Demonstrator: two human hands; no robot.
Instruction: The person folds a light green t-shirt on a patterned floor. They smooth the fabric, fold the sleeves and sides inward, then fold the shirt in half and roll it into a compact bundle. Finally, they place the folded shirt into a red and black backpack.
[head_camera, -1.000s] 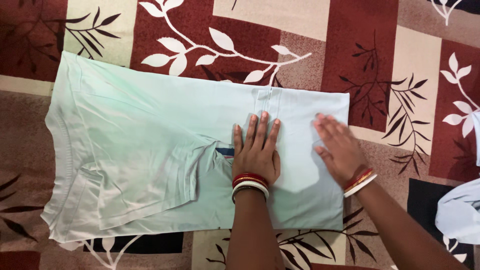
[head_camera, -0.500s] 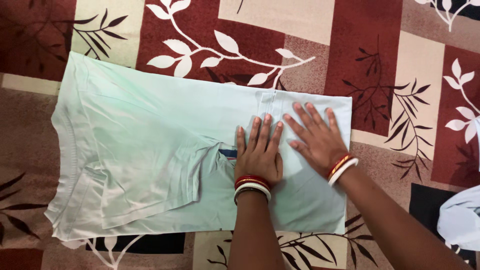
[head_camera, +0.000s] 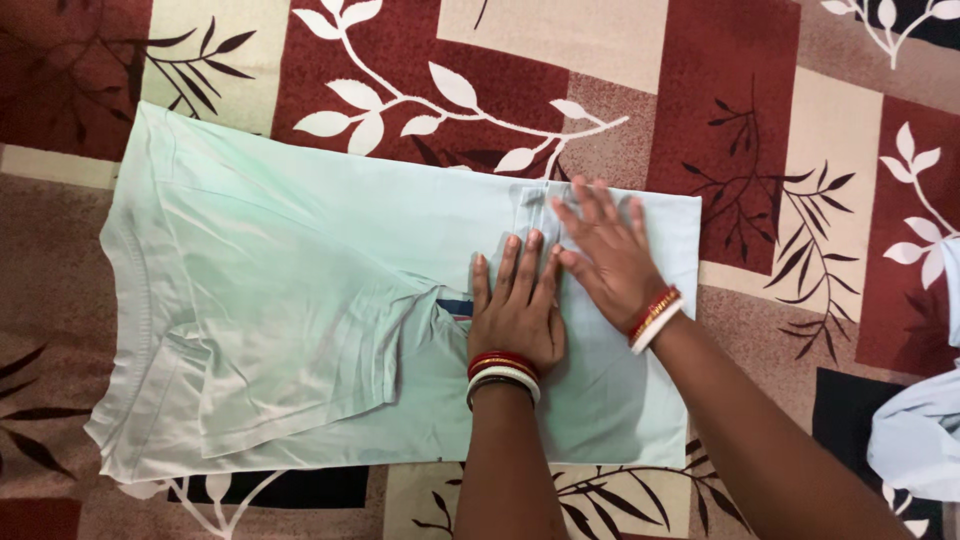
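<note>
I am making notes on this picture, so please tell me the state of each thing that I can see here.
Pale mint green cloth garment: partly folded, lying flat on the patterned cover.
Left hand: open, palm pressed flat on the garment.
Right hand: open, fingers spread flat on the garment.
Light blue cloth: crumpled at the right edge.

Left hand (head_camera: 515, 310) and right hand (head_camera: 605, 255) flat on mint shirt (head_camera: 300, 300), patterned blanket (head_camera: 780, 120)
</note>
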